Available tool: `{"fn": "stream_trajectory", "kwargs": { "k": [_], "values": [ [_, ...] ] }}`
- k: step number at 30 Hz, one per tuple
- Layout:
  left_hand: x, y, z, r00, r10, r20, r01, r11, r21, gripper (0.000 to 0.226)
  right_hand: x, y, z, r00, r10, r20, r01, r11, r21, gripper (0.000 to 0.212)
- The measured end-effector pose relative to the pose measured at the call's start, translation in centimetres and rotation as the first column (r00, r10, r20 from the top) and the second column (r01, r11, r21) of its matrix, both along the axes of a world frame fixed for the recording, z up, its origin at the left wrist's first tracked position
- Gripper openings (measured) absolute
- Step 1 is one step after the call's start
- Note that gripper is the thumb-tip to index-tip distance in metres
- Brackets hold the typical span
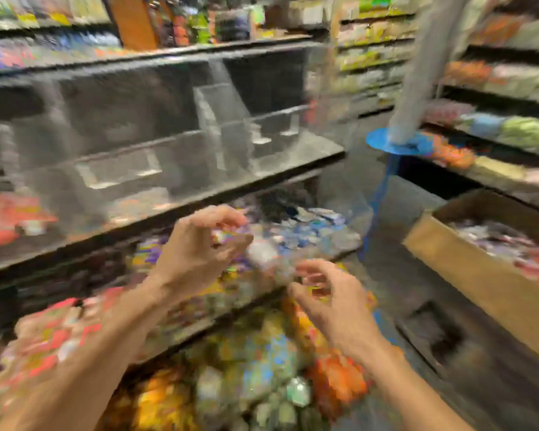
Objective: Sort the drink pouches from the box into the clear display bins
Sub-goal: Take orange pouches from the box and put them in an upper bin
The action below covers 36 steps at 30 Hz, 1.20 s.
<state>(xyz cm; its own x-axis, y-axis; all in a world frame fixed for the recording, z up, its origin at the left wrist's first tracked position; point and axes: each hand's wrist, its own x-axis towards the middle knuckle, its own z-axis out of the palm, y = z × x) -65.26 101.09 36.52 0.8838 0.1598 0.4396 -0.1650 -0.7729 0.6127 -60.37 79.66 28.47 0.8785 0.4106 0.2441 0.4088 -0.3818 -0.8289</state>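
Although blur smears the whole view, both of your hands can be located ahead of the shelving. Your left hand [199, 247] is raised before the lower shelf edge, fingers curled toward the thumb. Whether it pinches anything cannot be told, since the colours between the fingers merge with the stock behind. Your right hand [330, 301] sits lower and to the right, fingers loosely curled and spread apart, with nothing seen in its grasp. The cardboard box [467, 275] stands well apart from both hands, at the right of the aisle. The drink pouches [507, 244] lie inside it as a blurred pile, out of contact with either hand. The clear display bins [143, 150] stand on the dark shelf [308, 150], above and to the left of your left hand. Mixed coloured packets [246, 384] fill the stock below your forearms.
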Motion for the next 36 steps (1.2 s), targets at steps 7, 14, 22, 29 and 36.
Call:
{"fn": "stream_trajectory", "kwargs": {
  "k": [7,14,22,29,36],
  "values": [
    [13.7,-24.1,-10.1,0.889,-0.407,-0.209,0.380,0.911,-0.159,0.023,4.5,-23.8,-5.8,0.872,-0.467,-0.150,0.445,0.882,-0.155,0.019],
    [24.6,-44.1,-16.2,0.654,-0.608,-0.450,0.597,0.780,-0.187,0.008,9.5,-39.4,-9.1,0.650,-0.722,-0.235,0.668,0.691,-0.276,0.023],
    [40.6,-59.1,-23.0,0.472,-0.628,-0.618,0.630,0.731,-0.261,0.026,22.1,-52.0,-12.4,0.474,-0.832,-0.288,0.672,0.554,-0.491,0.031],
    [51.9,-66.4,-29.9,0.343,-0.537,-0.771,0.557,0.777,-0.293,0.037,33.5,-59.3,-16.0,0.424,-0.842,-0.333,0.536,0.530,-0.657,0.028],
    [57.4,-69.8,-36.1,0.337,-0.379,-0.862,0.725,0.689,-0.019,0.080,41.8,-64.5,-20.0,0.490,-0.792,-0.364,0.404,0.576,-0.711,0.035]
  ]
}}
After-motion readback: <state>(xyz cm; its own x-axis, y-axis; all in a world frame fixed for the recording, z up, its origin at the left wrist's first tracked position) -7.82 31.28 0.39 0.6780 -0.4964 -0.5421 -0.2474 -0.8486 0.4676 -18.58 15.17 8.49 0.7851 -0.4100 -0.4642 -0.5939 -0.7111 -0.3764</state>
